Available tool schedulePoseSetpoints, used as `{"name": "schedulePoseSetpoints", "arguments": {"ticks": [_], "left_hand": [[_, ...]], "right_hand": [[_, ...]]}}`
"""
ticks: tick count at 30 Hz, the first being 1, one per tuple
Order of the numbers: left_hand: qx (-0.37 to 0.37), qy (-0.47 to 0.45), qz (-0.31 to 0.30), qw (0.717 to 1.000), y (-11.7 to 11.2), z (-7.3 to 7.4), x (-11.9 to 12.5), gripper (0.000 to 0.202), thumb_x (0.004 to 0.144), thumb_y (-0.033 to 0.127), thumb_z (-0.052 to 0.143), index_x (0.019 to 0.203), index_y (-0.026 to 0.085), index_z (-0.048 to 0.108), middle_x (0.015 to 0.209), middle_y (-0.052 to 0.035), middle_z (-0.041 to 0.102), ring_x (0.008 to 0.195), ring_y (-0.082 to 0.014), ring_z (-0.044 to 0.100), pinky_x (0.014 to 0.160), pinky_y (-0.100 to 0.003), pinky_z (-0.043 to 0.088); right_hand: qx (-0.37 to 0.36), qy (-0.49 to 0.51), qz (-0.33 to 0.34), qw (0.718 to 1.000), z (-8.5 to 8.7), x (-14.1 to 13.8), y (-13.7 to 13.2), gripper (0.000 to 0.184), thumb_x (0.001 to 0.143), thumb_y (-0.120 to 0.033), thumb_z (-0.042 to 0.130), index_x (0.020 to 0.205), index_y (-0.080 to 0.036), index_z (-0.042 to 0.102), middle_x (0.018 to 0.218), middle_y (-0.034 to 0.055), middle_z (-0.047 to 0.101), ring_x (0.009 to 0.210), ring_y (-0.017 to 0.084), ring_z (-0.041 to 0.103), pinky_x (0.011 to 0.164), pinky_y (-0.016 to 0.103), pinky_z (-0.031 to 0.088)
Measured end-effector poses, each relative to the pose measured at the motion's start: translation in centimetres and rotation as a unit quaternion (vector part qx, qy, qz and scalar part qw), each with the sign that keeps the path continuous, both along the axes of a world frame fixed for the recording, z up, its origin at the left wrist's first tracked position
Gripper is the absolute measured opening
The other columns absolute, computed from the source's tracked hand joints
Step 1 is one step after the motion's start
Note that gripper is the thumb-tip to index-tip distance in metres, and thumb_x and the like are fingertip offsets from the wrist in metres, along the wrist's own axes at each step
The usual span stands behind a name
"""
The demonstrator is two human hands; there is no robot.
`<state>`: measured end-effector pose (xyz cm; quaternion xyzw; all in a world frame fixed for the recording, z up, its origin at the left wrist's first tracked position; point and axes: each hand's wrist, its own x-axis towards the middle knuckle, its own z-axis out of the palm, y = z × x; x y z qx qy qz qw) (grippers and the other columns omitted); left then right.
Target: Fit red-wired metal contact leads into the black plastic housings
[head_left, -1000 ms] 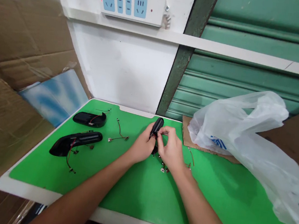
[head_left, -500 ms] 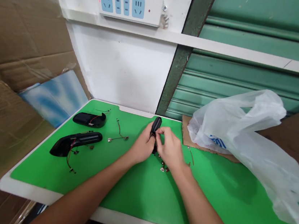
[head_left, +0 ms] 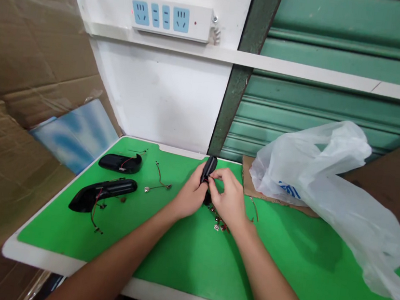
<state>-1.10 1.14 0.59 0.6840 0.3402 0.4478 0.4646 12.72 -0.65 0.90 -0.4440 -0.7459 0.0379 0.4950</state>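
Over the middle of the green mat, my left hand [head_left: 190,193] is wrapped round a long black plastic housing [head_left: 210,166], its rounded end pointing away from me. My right hand [head_left: 229,198] meets it from the other side, thumb and forefinger pinched at the housing's inner part. A bit of red wire shows near those fingertips; whatever they pinch is too small to make out. Several small wired components [head_left: 217,220] with shiny metal ends lie just below my right hand. Fingers cover the housing's lower part.
Two similar black housings with wires, one farther back [head_left: 120,162] and one nearer [head_left: 103,194], lie at left. A loose wire lead [head_left: 159,181] lies between them and my hands. A white plastic bag [head_left: 302,172] on cardboard stands right; cardboard [head_left: 23,74] walls the left.
The view has shifted slightly. Both hands stay at the housing in nearly the same pose, with only small movement of the right fingers.
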Motion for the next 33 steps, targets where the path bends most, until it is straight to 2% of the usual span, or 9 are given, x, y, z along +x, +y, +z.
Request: {"name": "schedulePoseSetpoints", "arguments": {"ticks": [4, 8, 11, 16, 20, 25, 29, 33], "left_hand": [[-0.011, -0.007, 0.005, 1.0, -0.1, 0.3, 0.0, 0.06, 0.092, 0.016, 0.039, 0.151, 0.009, 0.035, 0.155, -0.0147, 0.044, 0.144, -0.0244, 0.041, 0.125, -0.041, 0.026], [-0.003, -0.001, 0.014, 1.0, -0.1, 0.1, -0.1, 0.061, 0.092, 0.014, 0.038, 0.152, 0.009, 0.034, 0.156, -0.0145, 0.043, 0.144, -0.0238, 0.04, 0.126, -0.04, 0.025], [0.024, 0.008, 0.023, 0.999, 0.2, -0.3, -0.1, 0.06, 0.092, 0.013, 0.037, 0.152, 0.009, 0.035, 0.157, -0.0151, 0.042, 0.145, -0.0232, 0.039, 0.126, -0.039, 0.024], [0.106, 0.059, 0.037, 0.992, 0.4, -1.2, -0.4, 0.062, 0.092, 0.01, 0.037, 0.154, 0.009, 0.033, 0.155, -0.0161, 0.042, 0.146, -0.0227, 0.037, 0.127, -0.04, 0.023], [0.138, 0.107, 0.031, 0.984, 0.2, -1.1, -0.7, 0.067, 0.092, 0.007, 0.036, 0.158, 0.011, 0.028, 0.153, -0.0172, 0.043, 0.144, -0.0238, 0.039, 0.125, -0.043, 0.027], [0.148, 0.124, 0.027, 0.981, -0.1, -0.5, -0.6, 0.068, 0.092, 0.008, 0.037, 0.159, 0.013, 0.027, 0.148, -0.0179, 0.046, 0.141, -0.0252, 0.042, 0.124, -0.045, 0.03], [0.145, 0.142, 0.03, 0.979, -0.2, -0.4, -0.5, 0.066, 0.094, 0.01, 0.037, 0.159, 0.01, 0.027, 0.143, -0.0198, 0.049, 0.134, -0.0258, 0.047, 0.12, -0.045, 0.035], [0.149, 0.108, 0.025, 0.983, 0.1, -0.1, -0.8, 0.054, 0.101, 0.019, 0.035, 0.154, 0.012, 0.036, 0.144, -0.017, 0.051, 0.136, -0.024, 0.047, 0.121, -0.042, 0.033]], "right_hand": [[-0.026, 0.012, -0.007, 1.0, 0.3, 0.1, -0.1, 0.009, 0.095, -0.012, 0.054, 0.095, -0.021, 0.056, 0.092, 0.0044, 0.06, 0.087, 0.02, 0.06, 0.08, 0.031, 0.049], [-0.06, -0.032, -0.031, 0.997, 0.2, 0.5, -0.1, 0.009, 0.098, -0.02, 0.058, 0.089, -0.02, 0.06, 0.088, 0.004, 0.063, 0.083, 0.02, 0.061, 0.075, 0.031, 0.046], [-0.077, -0.069, -0.04, 0.994, -0.2, 0.8, 0.0, 0.013, 0.101, -0.023, 0.057, 0.091, -0.02, 0.065, 0.088, 0.0043, 0.067, 0.082, 0.02, 0.063, 0.076, 0.031, 0.046], [-0.041, -0.186, -0.074, 0.979, -0.4, 1.0, -0.1, 0.021, 0.104, -0.024, 0.052, 0.092, -0.019, 0.068, 0.089, 0.0057, 0.069, 0.084, 0.02, 0.064, 0.074, 0.031, 0.044], [-0.008, -0.251, -0.094, 0.963, 0.0, 1.0, -0.2, 0.022, 0.104, -0.023, 0.052, 0.089, -0.019, 0.067, 0.085, 0.0048, 0.067, 0.081, 0.021, 0.06, 0.07, 0.033, 0.042], [0.016, -0.26, -0.073, 0.963, 0.0, 0.9, 0.1, 0.023, 0.103, -0.016, 0.05, 0.087, -0.017, 0.067, 0.082, 0.0057, 0.065, 0.08, 0.022, 0.054, 0.076, 0.034, 0.045], [0.027, -0.263, -0.068, 0.962, 0.0, 0.9, 0.1, 0.025, 0.102, -0.014, 0.049, 0.083, -0.016, 0.066, 0.079, 0.0065, 0.063, 0.078, 0.022, 0.052, 0.074, 0.036, 0.046], [0.033, -0.213, -0.053, 0.975, 0.5, 1.0, -0.1, 0.022, 0.103, -0.019, 0.051, 0.087, -0.018, 0.068, 0.085, 0.0065, 0.066, 0.083, 0.023, 0.055, 0.077, 0.038, 0.049]]}}
